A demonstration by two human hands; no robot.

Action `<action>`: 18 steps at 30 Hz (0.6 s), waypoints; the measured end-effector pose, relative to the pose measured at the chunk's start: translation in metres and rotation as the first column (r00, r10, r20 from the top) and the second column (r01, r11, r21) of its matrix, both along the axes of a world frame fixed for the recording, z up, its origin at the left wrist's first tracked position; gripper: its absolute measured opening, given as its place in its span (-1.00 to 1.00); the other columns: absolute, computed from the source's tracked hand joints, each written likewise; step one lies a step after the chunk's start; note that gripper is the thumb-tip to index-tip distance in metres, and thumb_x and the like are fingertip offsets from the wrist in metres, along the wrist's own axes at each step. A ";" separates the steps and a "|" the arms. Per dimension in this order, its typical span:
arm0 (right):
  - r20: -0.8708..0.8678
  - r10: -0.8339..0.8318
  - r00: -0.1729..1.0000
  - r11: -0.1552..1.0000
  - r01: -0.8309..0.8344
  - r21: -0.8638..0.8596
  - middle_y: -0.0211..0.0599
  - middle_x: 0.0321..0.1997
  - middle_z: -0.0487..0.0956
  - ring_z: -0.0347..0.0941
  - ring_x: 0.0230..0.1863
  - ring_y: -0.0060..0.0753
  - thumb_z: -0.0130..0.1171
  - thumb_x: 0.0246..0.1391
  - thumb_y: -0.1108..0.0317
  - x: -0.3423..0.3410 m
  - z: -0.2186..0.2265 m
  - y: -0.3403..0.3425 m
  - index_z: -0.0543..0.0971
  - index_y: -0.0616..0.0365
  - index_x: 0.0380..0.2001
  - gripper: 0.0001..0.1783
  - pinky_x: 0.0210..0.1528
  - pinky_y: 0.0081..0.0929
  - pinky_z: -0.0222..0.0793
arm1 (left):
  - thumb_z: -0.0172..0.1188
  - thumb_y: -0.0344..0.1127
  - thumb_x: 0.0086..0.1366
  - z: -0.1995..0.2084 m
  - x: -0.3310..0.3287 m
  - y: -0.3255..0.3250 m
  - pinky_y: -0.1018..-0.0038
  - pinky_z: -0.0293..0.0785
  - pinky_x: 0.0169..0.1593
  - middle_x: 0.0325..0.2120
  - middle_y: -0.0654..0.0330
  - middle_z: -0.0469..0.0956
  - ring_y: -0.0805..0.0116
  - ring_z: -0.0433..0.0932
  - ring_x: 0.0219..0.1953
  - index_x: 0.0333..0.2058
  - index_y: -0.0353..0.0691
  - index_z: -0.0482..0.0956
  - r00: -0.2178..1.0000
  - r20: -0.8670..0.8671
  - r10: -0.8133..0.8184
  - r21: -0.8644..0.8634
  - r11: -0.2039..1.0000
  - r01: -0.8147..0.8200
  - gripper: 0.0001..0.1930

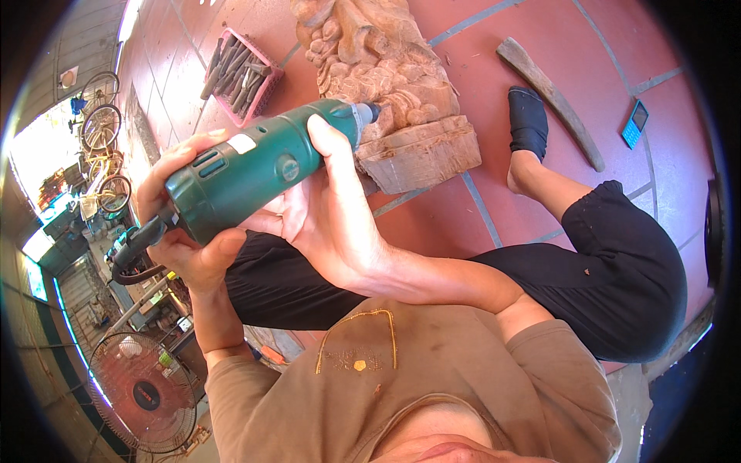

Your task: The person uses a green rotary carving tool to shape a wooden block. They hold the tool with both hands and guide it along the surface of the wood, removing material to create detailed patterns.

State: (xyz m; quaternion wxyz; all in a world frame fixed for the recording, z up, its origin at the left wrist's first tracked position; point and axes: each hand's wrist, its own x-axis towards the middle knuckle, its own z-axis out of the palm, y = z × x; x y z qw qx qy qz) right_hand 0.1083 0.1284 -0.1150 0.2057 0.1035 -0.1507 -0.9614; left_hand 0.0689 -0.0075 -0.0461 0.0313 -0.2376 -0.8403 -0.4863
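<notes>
From my remote seat I see the left hand (189, 261) wrapped around the green die grinder's (258, 166) rear; the right hand (336, 220) cradles its front, likely for steadiness; its nose overlaps the wooden carving (386, 81) on the floor tiles (432, 224); contact, I can't tell.

- Two hands: left hand (189, 261), right hand (340, 220)
- One power tool (251, 166)
- One carving (394, 92), far
- One basket (265, 97), far left
- More than five tools (238, 73) inside, too crowded to count exactly
- One stick (552, 100), right
- One phone (635, 125), right
- One sock (528, 119), right
- One fan (146, 395), near left
- At least two bicycles (103, 127), far left
</notes>
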 end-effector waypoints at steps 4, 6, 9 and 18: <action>0.020 0.005 1.000 1.000 -0.006 0.023 -0.15 0.07 0.52 0.51 0.10 -0.22 -0.19 0.22 -0.35 0.004 0.004 0.000 0.33 0.16 0.09 -0.23 0.22 -0.17 0.33 | 0.58 -0.04 -0.12 0.003 0.001 0.000 0.14 0.44 0.14 -0.05 -0.19 0.50 -0.03 0.52 0.04 0.06 -0.44 0.38 0.999 0.038 -0.003 -0.008 1.000 0.003 -0.14; 0.028 0.010 1.000 1.000 -0.011 0.028 -0.17 0.08 0.52 0.49 0.11 -0.22 -0.20 0.21 -0.38 0.006 0.006 0.001 0.34 0.16 0.10 -0.21 0.22 -0.17 0.32 | 0.59 -0.05 -0.12 0.004 0.001 0.000 0.15 0.44 0.15 -0.05 -0.19 0.50 -0.03 0.52 0.05 0.06 -0.44 0.38 0.998 0.065 -0.003 -0.011 1.000 0.004 -0.14; 0.048 0.026 0.999 0.999 -0.028 0.032 -0.20 0.12 0.50 0.47 0.14 -0.22 -0.21 0.20 -0.40 0.008 0.008 0.001 0.34 0.13 0.12 -0.19 0.22 -0.15 0.31 | 0.58 -0.06 -0.11 0.005 0.000 -0.001 0.16 0.44 0.15 -0.04 -0.19 0.49 -0.02 0.51 0.05 0.06 -0.46 0.38 0.995 0.094 -0.021 0.004 1.000 0.021 -0.14; 0.042 0.031 0.999 0.999 -0.032 0.016 -0.21 0.16 0.48 0.45 0.15 -0.23 -0.22 0.22 -0.37 0.006 0.011 0.004 0.34 0.12 0.15 -0.21 0.20 -0.13 0.33 | 0.59 -0.10 -0.11 0.007 -0.002 0.000 0.18 0.44 0.15 -0.01 -0.21 0.48 0.01 0.51 0.07 0.07 -0.50 0.36 0.992 0.128 -0.003 0.025 1.000 -0.001 -0.14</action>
